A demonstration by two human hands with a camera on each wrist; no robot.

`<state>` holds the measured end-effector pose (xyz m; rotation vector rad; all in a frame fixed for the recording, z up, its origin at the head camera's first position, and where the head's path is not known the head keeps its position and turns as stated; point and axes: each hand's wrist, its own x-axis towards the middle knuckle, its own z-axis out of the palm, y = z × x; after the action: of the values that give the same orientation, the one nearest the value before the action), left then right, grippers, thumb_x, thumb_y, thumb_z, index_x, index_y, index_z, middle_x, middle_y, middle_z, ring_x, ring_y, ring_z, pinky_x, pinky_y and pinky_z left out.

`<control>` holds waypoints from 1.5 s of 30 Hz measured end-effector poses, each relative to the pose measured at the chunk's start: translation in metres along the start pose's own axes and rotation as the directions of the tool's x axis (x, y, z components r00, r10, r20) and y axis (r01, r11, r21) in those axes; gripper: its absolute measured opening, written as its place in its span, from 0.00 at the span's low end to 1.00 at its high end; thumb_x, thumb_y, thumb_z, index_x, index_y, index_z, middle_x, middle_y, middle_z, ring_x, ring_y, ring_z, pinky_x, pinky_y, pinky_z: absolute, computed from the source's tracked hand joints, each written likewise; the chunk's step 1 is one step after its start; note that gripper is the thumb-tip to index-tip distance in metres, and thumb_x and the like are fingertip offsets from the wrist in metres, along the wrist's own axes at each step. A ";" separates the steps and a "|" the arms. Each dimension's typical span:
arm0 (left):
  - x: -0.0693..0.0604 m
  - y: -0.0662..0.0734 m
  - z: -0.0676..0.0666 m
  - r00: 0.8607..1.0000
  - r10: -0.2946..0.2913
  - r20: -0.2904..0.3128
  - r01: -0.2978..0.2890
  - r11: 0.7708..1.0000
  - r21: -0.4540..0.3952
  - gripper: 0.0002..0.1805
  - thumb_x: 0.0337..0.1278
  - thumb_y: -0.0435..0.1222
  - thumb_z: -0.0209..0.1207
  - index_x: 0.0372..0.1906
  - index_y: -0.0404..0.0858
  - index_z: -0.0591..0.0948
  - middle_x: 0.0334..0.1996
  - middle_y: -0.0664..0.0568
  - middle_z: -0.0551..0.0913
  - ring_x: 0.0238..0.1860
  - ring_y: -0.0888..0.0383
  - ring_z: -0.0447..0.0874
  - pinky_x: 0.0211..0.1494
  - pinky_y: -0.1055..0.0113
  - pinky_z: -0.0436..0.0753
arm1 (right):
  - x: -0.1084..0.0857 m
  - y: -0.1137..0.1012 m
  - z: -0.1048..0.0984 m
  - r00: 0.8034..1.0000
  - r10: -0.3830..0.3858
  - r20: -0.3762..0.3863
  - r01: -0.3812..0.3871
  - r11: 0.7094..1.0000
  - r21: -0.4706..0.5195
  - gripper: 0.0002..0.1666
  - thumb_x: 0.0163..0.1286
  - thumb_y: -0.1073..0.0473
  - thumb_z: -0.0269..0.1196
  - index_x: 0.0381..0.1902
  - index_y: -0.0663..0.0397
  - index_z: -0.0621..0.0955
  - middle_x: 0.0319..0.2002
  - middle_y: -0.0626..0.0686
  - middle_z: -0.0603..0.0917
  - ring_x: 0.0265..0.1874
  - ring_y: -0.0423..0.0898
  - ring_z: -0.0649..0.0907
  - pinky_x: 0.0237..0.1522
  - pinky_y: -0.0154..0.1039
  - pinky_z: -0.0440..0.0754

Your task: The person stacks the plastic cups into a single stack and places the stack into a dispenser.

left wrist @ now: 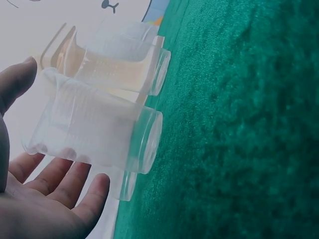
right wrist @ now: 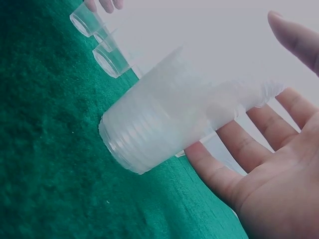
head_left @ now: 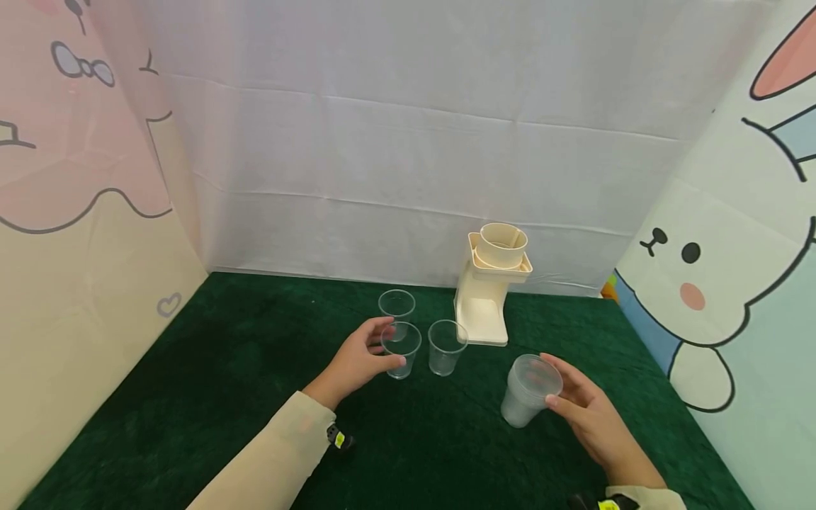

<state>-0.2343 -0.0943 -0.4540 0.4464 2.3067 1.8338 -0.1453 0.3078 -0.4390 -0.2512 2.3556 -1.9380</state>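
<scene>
Three single clear plastic cups stand upright in a close group: a rear cup [head_left: 397,303], a front left cup [head_left: 401,348] and a front right cup [head_left: 444,348]. My left hand [head_left: 358,361] is around the front left cup [left wrist: 94,124], fingers at its far side; in the left wrist view its thumb [left wrist: 20,82] is apart from the wall. To the right is a stack of nested clear cups [head_left: 525,393]. My right hand [head_left: 589,418] is beside this stack [right wrist: 154,114], fingers loosely extended along its side and thumb [right wrist: 294,37] held off it.
A cream plastic stand [head_left: 481,312] with a round holder [head_left: 501,244] on top stands behind the cups, near the white back curtain [head_left: 408,156]. Dark green cloth [head_left: 242,368] covers the table. Printed cartoon curtains hang at both sides.
</scene>
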 end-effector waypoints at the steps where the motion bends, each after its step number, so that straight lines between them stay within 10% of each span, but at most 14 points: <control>1: 0.000 0.000 0.000 1.000 0.002 -0.002 -0.002 1.000 0.001 0.42 0.59 0.39 0.74 0.76 0.44 0.68 0.70 0.44 0.73 0.70 0.48 0.72 0.71 0.48 0.72 | 0.000 0.000 0.000 1.000 0.000 0.000 0.000 1.000 0.004 0.35 0.80 0.63 0.58 0.80 0.58 0.60 0.68 0.45 0.73 0.60 0.41 0.78 0.55 0.31 0.78; 45: -0.002 0.008 0.004 1.000 -0.029 0.002 0.029 0.999 0.035 0.39 0.60 0.41 0.73 0.74 0.46 0.70 0.66 0.53 0.78 0.66 0.49 0.75 0.67 0.44 0.76 | 0.000 0.002 -0.002 1.000 -0.011 0.015 0.010 1.000 0.022 0.33 0.81 0.64 0.56 0.79 0.52 0.62 0.67 0.45 0.73 0.60 0.40 0.78 0.55 0.33 0.80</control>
<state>-0.2303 -0.0897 -0.4469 0.4170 2.3342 1.7820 -0.1459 0.3104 -0.4405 -0.2759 2.3277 -1.9582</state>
